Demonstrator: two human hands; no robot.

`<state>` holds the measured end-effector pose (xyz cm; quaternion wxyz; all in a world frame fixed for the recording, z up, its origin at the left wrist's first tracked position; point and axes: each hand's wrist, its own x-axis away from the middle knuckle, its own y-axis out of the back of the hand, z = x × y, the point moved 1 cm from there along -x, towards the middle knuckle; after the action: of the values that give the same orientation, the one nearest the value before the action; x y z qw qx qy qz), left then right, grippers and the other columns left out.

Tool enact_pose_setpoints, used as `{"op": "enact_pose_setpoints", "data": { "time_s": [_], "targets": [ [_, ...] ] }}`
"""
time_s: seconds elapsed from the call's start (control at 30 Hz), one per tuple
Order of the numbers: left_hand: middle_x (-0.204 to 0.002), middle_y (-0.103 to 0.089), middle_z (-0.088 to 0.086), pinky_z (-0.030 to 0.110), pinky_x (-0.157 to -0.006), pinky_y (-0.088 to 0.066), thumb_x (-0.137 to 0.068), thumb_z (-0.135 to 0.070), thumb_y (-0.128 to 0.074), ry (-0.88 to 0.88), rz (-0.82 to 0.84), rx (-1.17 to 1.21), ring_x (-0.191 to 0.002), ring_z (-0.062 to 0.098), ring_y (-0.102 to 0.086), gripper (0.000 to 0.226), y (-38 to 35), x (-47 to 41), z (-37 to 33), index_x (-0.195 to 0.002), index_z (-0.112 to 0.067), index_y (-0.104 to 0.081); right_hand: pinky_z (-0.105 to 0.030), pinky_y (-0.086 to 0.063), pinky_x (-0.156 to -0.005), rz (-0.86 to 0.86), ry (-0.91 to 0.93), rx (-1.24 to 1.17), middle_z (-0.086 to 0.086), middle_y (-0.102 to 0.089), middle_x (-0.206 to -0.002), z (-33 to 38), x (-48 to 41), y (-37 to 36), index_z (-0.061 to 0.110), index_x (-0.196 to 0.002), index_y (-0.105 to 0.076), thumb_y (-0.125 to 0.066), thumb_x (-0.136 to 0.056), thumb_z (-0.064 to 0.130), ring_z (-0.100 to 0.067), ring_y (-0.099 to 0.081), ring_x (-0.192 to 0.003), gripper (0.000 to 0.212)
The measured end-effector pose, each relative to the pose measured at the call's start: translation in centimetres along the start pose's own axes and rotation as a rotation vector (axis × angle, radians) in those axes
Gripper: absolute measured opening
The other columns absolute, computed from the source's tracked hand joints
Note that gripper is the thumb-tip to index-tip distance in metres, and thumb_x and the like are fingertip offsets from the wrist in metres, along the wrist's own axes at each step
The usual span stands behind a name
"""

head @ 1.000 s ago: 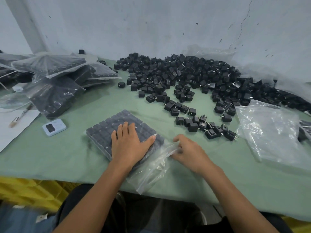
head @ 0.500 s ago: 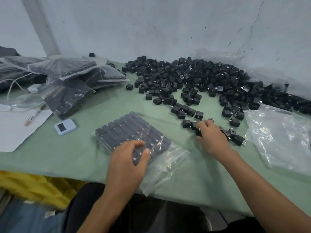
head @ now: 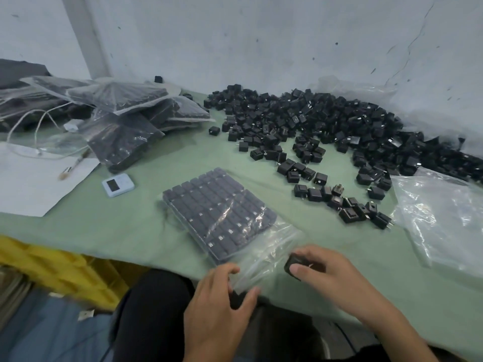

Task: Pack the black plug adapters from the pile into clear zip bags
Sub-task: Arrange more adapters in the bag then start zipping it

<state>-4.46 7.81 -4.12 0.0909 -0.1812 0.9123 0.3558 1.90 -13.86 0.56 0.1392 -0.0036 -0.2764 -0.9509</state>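
A clear zip bag (head: 264,246) lies on the green table (head: 125,226), filled with neat rows of black plug adapters (head: 217,207). Its open mouth points toward the near table edge. My left hand (head: 222,299) pinches the bag's mouth at that edge. My right hand (head: 326,270) holds one black adapter (head: 294,265) beside the mouth. A big pile of loose black adapters (head: 326,121) spreads along the wall, and a small cluster (head: 345,202) lies nearer.
Filled bags (head: 125,113) are stacked at the back left. An empty clear bag (head: 439,218) lies at the right. A small white device (head: 117,184), a paper sheet (head: 28,184), a brush and a white cable sit at the left. Yellow crates (head: 52,267) stand below the table edge.
My right hand came back from the small cluster with an adapter, to the bag's mouth. My left hand slid off the packed rows down to the mouth.
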Motion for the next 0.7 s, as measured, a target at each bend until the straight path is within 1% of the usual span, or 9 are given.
{"op": "enact_pose_setpoints", "data": {
  "time_s": [0.07,0.2,0.3,0.37,0.43,0.5,0.57,0.63,0.7],
  "targets": [
    [-0.075,-0.052,-0.019,0.026,-0.06,-0.049,-0.067,-0.041,-0.086,-0.049,-0.012,-0.08,-0.073,0.005,-0.058,0.034,-0.1,-0.7,-0.2,-0.092,-0.037,-0.063,-0.018,-0.049,-0.084,0.013,-0.001,-0.002,0.018,-0.073,-0.1,-0.1,0.8,-2.4,0.034,-0.102,-0.073,-0.073,-0.088,0.017,0.0,-0.067,-0.09,0.022],
    [-0.074,-0.054,-0.015,0.03,-0.057,-0.049,-0.08,-0.029,-0.078,-0.055,-0.035,-0.088,-0.07,0.007,-0.058,0.018,0.1,-1.0,-0.7,-0.085,-0.033,-0.062,-0.026,-0.05,-0.091,-0.031,-0.012,-0.071,0.014,-0.072,-0.106,0.7,0.0,-5.4,0.029,-0.116,-0.071,-0.068,-0.091,0.015,-0.002,-0.066,-0.095,0.029],
    [-0.082,-0.057,-0.017,0.03,-0.059,-0.05,-0.087,-0.028,-0.071,-0.045,-0.046,-0.054,-0.072,0.003,-0.058,0.012,0.0,-0.4,-0.7,-0.09,-0.035,-0.061,-0.03,-0.053,-0.087,-0.019,0.016,-0.093,0.011,-0.072,-0.099,1.8,-0.9,-6.7,0.027,-0.11,-0.071,-0.066,-0.093,0.017,-0.007,-0.067,-0.09,0.021],
    [-0.087,-0.059,-0.018,0.029,-0.06,-0.051,-0.092,-0.03,-0.064,-0.041,-0.084,0.0,-0.073,0.003,-0.058,0.004,0.1,-0.3,-0.7,-0.093,-0.034,-0.063,-0.03,-0.053,-0.081,-0.039,0.035,-0.052,0.011,-0.072,-0.093,2.0,-1.3,-7.2,0.027,-0.101,-0.07,-0.067,-0.091,0.019,-0.006,-0.066,-0.081,0.013],
    [-0.089,-0.06,-0.019,0.027,-0.06,-0.051,-0.092,-0.036,-0.055,-0.056,-0.137,0.05,-0.074,0.003,-0.058,0.012,0.3,-0.3,-1.0,-0.094,-0.031,-0.065,-0.029,-0.052,-0.074,-0.079,0.052,0.04,0.011,-0.071,-0.086,1.9,-1.6,-7.5,0.03,-0.09,-0.068,-0.07,-0.089,0.023,-0.005,-0.064,-0.075,0.007],
    [-0.09,-0.061,-0.018,0.025,-0.06,-0.051,-0.093,-0.038,-0.05,-0.114,-0.156,0.07,-0.074,0.001,-0.058,0.019,0.2,-0.2,-1.2,-0.095,-0.029,-0.066,-0.02,-0.047,-0.065,-0.078,0.079,0.081,0.015,-0.069,-0.08,1.9,-1.9,-7.6,0.039,-0.08,-0.066,-0.073,-0.087,0.024,-0.002,-0.062,-0.069,0.018],
    [-0.094,-0.061,-0.016,0.026,-0.062,-0.052,-0.094,-0.035,-0.051,-0.172,-0.137,0.087,-0.077,0.001,-0.06,0.017,-0.1,0.1,-1.0,-0.097,-0.029,-0.066,-0.014,-0.045,-0.062,-0.028,0.09,0.071,0.022,-0.07,-0.08,2.0,-2.2,-7.9,0.05,-0.081,-0.066,-0.072,-0.085,0.019,0.003,-0.063,-0.07,0.032],
    [-0.096,-0.063,-0.013,0.027,-0.066,-0.053,-0.095,-0.031,-0.054,-0.218,-0.141,0.107,-0.083,0.002,-0.063,0.014,-0.4,0.5,-0.3,-0.101,-0.027,-0.066,-0.013,-0.048,-0.066,0.03,0.097,0.068,0.029,-0.07,-0.086,2.1,-2.3,-8.1,0.057,-0.089,-0.066,-0.068,-0.083,0.016,0.007,-0.065,-0.078,0.041],
    [-0.097,-0.065,-0.011,0.026,-0.071,-0.054,-0.095,-0.028,-0.057,-0.258,-0.163,0.124,-0.087,0.003,-0.065,0.016,-0.5,0.8,0.3,-0.102,-0.022,-0.071,-0.006,-0.045,-0.073,0.07,0.124,0.086,0.036,-0.068,-0.091,2.1,-2.5,-8.1,0.063,-0.093,-0.064,-0.066,-0.083,0.015,0.013,-0.063,-0.088,0.049]
  ]
}}
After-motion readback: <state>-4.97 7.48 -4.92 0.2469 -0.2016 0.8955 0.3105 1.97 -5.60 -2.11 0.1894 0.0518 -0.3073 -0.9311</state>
